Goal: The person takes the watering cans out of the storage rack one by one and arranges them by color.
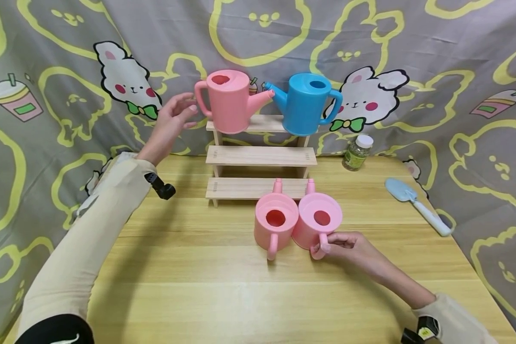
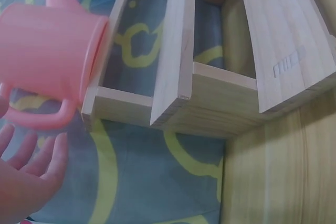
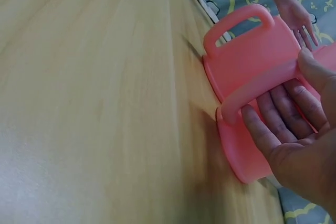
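Note:
A pink watering can [image 1: 230, 105] stands on the top tier of a wooden step shelf [image 1: 258, 155], its spout meeting that of a blue watering can [image 1: 303, 107]. My left hand [image 1: 176, 114] is just left of the pink can's handle, fingers relaxed and apart from it, as the left wrist view also shows. On the table, two more pink watering cans stand side by side, spouts towards the shelf. My right hand [image 1: 348, 246] holds the handle of the right one [image 1: 305, 234], with the thumb on top of it. The left one [image 1: 264, 234] touches it.
A small jar with a white lid [image 1: 357, 153] stands right of the shelf. A light blue trowel [image 1: 421, 208] lies at the table's right side. Patterned grey cloth [image 1: 167, 28] hangs behind and beside the wooden table [image 1: 223, 291].

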